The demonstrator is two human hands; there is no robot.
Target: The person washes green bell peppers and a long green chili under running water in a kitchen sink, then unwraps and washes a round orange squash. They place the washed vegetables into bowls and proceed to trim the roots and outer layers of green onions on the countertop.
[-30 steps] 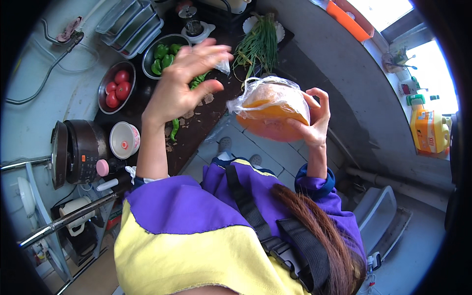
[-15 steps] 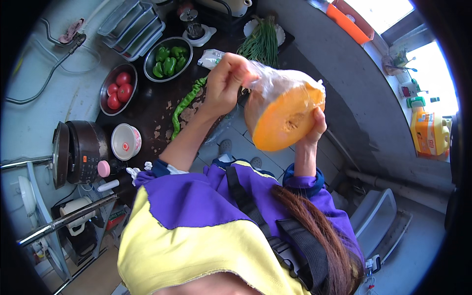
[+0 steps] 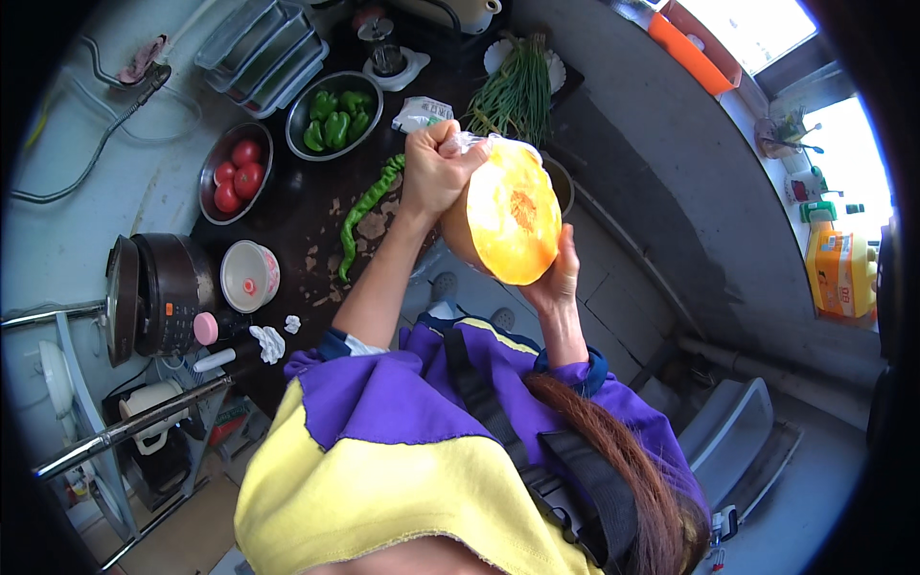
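Observation:
A cut piece of pumpkin (image 3: 513, 225) is held up in front of me, its bright orange cut face turned my way. My right hand (image 3: 558, 278) grips it from below on the right, thumb beside the cut edge and the other fingers mostly behind. At its upper left, my left hand (image 3: 436, 171) is closed on bunched clear plastic wrap (image 3: 467, 143), close against the rind. The long green pepper (image 3: 367, 209) lies on the dark counter left of my left hand. How much wrap is behind the pumpkin is hidden.
On the counter (image 3: 311, 206) are a bowl of tomatoes (image 3: 246, 179), a bowl of green peppers (image 3: 335, 130), a white bowl (image 3: 251, 278), a rice cooker (image 3: 172, 292) and green stalks (image 3: 517, 91). A wall (image 3: 661, 144) rises at the right. A round container (image 3: 561, 184) shows behind the pumpkin.
The pumpkin has moved left, its cut face now turned more fully toward me. The wrap no longer stretches over its upper edge and is bunched in my left hand.

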